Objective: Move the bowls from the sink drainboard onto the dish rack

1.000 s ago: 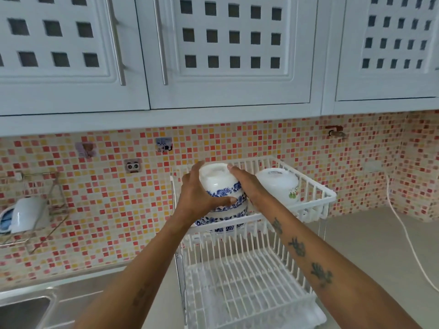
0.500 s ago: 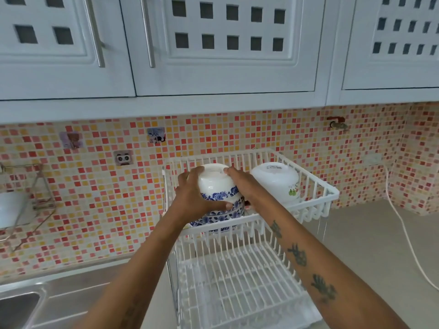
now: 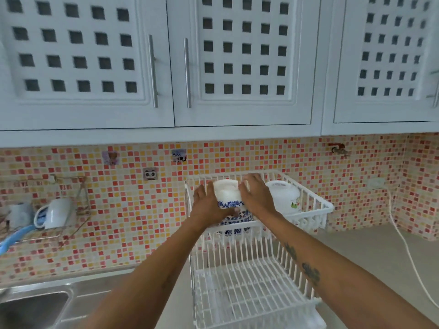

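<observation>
A stack of upturned white bowls with blue flower patterns (image 3: 229, 198) sits in the upper tier of the white wire dish rack (image 3: 316, 205), at its left side. My left hand (image 3: 206, 205) grips the stack's left side and my right hand (image 3: 257, 197) covers its right side and top edge. Beside them, to the right in the same tier, rests an upturned white bowl with a small green and red print (image 3: 285, 198). The rack's lower tier (image 3: 249, 288) holds no dishes.
White cupboards (image 3: 213, 62) hang low above the rack. A steel sink (image 3: 33, 307) and its drainboard lie at the lower left. A wall wire shelf with a white mug (image 3: 55, 213) is at the left. A white cable (image 3: 406, 248) runs down the right counter.
The camera tilted up and shifted, so more cupboard shows. Both hands stay on the bowl stack in the upper tier; the right hand slid higher over its top.
</observation>
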Demonstrator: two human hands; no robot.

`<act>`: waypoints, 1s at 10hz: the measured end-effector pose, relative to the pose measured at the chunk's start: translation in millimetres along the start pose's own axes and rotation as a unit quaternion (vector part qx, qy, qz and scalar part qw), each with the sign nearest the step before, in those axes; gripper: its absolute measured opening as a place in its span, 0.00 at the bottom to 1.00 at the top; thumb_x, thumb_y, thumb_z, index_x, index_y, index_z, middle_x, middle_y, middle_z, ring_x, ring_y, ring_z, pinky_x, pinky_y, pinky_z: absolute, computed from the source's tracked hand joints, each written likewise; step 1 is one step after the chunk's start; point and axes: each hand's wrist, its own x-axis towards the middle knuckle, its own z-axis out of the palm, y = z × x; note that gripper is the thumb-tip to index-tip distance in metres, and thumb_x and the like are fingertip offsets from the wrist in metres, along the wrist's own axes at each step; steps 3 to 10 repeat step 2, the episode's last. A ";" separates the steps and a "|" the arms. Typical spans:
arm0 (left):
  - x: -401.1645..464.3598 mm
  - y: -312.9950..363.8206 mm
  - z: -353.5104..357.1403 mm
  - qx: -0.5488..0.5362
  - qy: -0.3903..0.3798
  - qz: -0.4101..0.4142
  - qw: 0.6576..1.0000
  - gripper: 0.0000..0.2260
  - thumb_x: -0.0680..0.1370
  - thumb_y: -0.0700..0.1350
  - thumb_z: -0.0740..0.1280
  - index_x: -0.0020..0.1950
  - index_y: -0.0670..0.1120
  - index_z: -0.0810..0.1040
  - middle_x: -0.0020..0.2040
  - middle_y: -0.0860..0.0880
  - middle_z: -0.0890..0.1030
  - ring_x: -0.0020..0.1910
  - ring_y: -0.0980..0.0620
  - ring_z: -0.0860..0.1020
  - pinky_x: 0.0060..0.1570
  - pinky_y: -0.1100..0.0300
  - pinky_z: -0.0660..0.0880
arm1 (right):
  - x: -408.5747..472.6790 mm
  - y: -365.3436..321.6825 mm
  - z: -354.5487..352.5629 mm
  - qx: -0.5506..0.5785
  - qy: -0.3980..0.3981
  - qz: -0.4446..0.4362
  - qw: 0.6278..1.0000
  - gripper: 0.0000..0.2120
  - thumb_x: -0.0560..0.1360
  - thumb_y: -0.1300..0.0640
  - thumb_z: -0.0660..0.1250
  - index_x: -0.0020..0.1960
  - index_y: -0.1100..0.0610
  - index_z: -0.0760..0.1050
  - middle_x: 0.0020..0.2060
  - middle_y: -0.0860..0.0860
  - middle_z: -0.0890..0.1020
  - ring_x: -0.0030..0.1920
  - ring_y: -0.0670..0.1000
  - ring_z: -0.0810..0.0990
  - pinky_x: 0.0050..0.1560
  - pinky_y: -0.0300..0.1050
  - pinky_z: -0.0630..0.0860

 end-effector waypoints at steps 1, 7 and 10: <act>-28.8 -4.2 -17.5 0.022 -0.021 0.022 0.999 0.43 0.74 0.63 0.66 0.79 0.43 0.51 0.80 0.39 0.45 0.79 0.41 0.41 0.76 0.47 0.46 | -30.1 -4.5 -7.8 -0.071 -0.011 -0.049 0.996 0.20 0.79 0.52 0.57 0.69 0.59 0.69 0.69 0.52 0.71 0.65 0.56 0.73 0.61 0.51 0.73; -61.0 -12.4 -34.1 0.043 -0.034 0.031 0.998 0.39 0.76 0.62 0.63 0.79 0.44 0.53 0.80 0.40 0.44 0.79 0.41 0.41 0.76 0.46 0.47 | -54.9 -9.0 -18.8 -0.136 -0.034 -0.084 0.987 0.24 0.80 0.51 0.58 0.73 0.60 0.64 0.74 0.55 0.66 0.71 0.57 0.69 0.66 0.55 0.70; -61.0 -12.4 -34.1 0.043 -0.034 0.031 0.998 0.39 0.76 0.62 0.63 0.79 0.44 0.53 0.80 0.40 0.44 0.79 0.41 0.41 0.76 0.46 0.47 | -54.9 -9.0 -18.8 -0.136 -0.034 -0.084 0.987 0.24 0.80 0.51 0.58 0.73 0.60 0.64 0.74 0.55 0.66 0.71 0.57 0.69 0.66 0.55 0.70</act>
